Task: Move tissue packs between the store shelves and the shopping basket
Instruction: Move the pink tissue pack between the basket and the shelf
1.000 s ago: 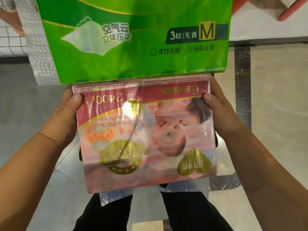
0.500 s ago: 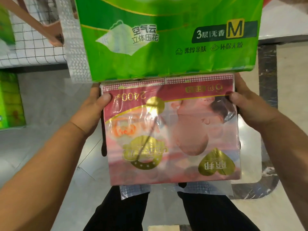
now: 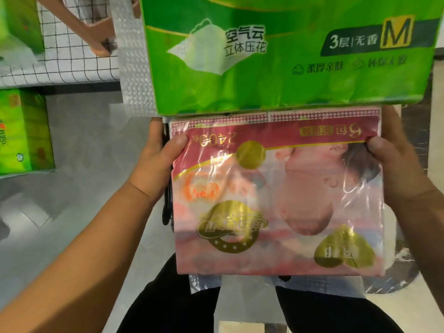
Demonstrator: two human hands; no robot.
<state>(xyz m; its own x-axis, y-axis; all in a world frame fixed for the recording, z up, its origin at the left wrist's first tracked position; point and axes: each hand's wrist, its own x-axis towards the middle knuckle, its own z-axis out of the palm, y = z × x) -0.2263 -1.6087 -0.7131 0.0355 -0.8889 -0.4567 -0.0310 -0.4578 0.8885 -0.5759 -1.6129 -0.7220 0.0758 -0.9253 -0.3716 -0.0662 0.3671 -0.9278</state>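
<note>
Both hands carry the pink pack (image 3: 276, 200), likely shelfward.
Gripping its sides: left hand (image 3: 156, 169), right hand (image 3: 403, 169) (green pack (image 3: 288, 56) above); wire shelf (image 3: 72, 66) has swung into upper left.

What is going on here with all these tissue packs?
A person is holding a pink tissue pack by its two sides, with the left hand on one edge, the right hand on the other, and both thumbs on top. A large green tissue pack sits right against its far edge. Another green pack stands low at the left, below a wire-grid shelf.
</note>
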